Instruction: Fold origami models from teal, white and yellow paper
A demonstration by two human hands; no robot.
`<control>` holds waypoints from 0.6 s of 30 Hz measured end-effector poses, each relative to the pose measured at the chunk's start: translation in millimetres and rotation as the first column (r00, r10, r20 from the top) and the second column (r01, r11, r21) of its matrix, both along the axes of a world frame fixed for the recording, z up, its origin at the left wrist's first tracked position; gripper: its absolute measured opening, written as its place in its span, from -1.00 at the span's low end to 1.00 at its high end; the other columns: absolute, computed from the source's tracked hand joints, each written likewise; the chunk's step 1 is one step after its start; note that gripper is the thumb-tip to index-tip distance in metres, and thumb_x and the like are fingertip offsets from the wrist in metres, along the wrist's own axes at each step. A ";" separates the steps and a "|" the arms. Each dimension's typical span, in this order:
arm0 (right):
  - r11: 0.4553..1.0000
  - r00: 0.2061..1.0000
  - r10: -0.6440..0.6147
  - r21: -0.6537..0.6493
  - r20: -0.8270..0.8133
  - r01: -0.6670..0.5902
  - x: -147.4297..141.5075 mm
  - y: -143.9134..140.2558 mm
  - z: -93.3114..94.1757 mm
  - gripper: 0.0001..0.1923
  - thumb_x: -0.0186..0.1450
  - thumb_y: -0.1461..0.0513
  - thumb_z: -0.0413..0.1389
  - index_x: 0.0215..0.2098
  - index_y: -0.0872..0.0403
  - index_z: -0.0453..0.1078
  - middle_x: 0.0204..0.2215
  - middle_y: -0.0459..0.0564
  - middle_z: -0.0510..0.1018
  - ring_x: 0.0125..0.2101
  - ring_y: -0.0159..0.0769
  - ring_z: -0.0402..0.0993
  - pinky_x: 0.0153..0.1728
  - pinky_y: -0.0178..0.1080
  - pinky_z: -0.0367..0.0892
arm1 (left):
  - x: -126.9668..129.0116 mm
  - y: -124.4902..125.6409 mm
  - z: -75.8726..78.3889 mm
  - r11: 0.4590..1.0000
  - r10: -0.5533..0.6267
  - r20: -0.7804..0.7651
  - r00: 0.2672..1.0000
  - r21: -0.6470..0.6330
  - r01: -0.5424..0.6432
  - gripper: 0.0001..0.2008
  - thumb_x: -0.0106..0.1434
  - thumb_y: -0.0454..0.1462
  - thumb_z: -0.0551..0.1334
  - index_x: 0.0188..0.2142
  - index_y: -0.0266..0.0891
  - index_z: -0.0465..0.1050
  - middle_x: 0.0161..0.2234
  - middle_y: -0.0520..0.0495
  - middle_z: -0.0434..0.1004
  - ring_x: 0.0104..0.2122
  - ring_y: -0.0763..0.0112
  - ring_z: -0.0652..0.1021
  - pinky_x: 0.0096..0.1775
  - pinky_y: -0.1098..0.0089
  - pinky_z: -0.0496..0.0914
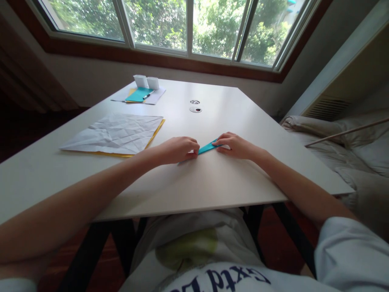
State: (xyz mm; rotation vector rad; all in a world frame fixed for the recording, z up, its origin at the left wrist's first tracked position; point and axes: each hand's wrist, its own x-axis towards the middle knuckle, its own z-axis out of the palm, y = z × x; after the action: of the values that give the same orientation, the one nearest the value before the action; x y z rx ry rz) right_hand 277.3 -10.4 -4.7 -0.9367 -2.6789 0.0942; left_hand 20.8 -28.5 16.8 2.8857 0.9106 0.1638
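Observation:
A narrow folded piece of blue paper (207, 148) lies slantwise low over the white table, between my two hands. My left hand (184, 150) pinches its near left end, the fingers curled closed. At its far right end, my right hand (229, 144) has thumb and fingers closed on the paper. Part of each end is hidden under the fingers. Left of my left hand lies a creased white sheet (118, 132), with a yellow sheet (156, 134) showing along its edge underneath.
The white table (182, 194) has its near edge at my body. At its far left are two white containers (146, 82), blue and yellow sheets (138, 95) and a dark pen (148, 95). Round holes (195, 109) sit mid-table. A padded seat (358, 142) stands at the right.

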 end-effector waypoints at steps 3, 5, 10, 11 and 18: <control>0.999 0.998 0.030 -0.030 -0.051 -0.031 -0.6 -0.3 -1.2 -0.78 0.25 0.22 0.04 -0.17 0.11 0.42 -0.11 0.15 0.47 -0.07 -0.16 0.37 -0.07 -0.14 0.28 | -2.4 1.3 3.9 1.000 0.002 -0.012 1.000 0.007 -0.002 -0.87 0.18 -0.34 0.13 -0.37 -0.22 0.47 -0.32 -0.03 0.50 -0.34 0.42 0.48 -0.34 0.49 0.27; 0.997 0.996 0.048 -0.061 -0.072 -0.052 -1.3 -0.8 -1.4 -0.80 0.26 0.24 0.01 -0.17 0.10 0.39 -0.08 0.15 0.46 -0.05 -0.18 0.37 -0.08 -0.15 0.29 | -4.1 1.4 5.9 1.000 0.014 -0.028 1.000 0.009 -0.014 -0.87 0.16 -0.35 0.13 -0.37 -0.22 0.46 -0.33 -0.01 0.50 -0.36 0.43 0.48 -0.35 0.49 0.26; 0.993 0.994 0.094 -0.071 -0.059 -0.098 -1.9 -2.5 0.7 -0.82 0.27 0.23 0.02 -0.19 0.08 0.37 -0.20 0.08 0.52 -0.18 -0.22 0.41 -0.15 -0.17 0.32 | -7.0 2.0 7.0 1.000 0.022 -0.038 0.999 0.008 -0.021 -0.83 0.17 -0.37 0.11 -0.30 -0.18 0.45 -0.29 0.01 0.51 -0.34 0.43 0.48 -0.35 0.49 0.25; 0.992 0.993 0.102 -0.063 -0.052 -0.106 -2.1 -3.1 1.5 -0.82 0.26 0.22 0.03 -0.19 0.08 0.38 -0.22 0.07 0.53 -0.19 -0.22 0.41 -0.16 -0.18 0.32 | -7.3 2.4 6.8 1.000 0.021 -0.035 0.999 0.008 -0.021 -0.82 0.16 -0.38 0.11 -0.28 -0.17 0.44 -0.28 0.01 0.51 -0.34 0.43 0.48 -0.35 0.49 0.25; 0.992 0.992 0.123 -0.022 -0.010 -0.123 -6.1 -9.8 5.6 -0.81 0.26 0.20 0.05 -0.22 0.11 0.41 -0.29 0.06 0.54 -0.27 -0.24 0.42 -0.21 -0.21 0.32 | -6.1 3.5 1.3 0.999 0.037 0.015 0.999 0.008 -0.037 -0.81 0.18 -0.34 0.12 -0.24 -0.16 0.45 -0.28 -0.01 0.49 -0.37 0.43 0.47 -0.38 0.48 0.25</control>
State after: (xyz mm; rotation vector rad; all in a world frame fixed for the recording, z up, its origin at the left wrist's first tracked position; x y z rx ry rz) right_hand 271.2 -20.2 0.9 -0.7749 -2.7309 0.1547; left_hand 14.7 -25.0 18.1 2.8728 0.9633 0.1920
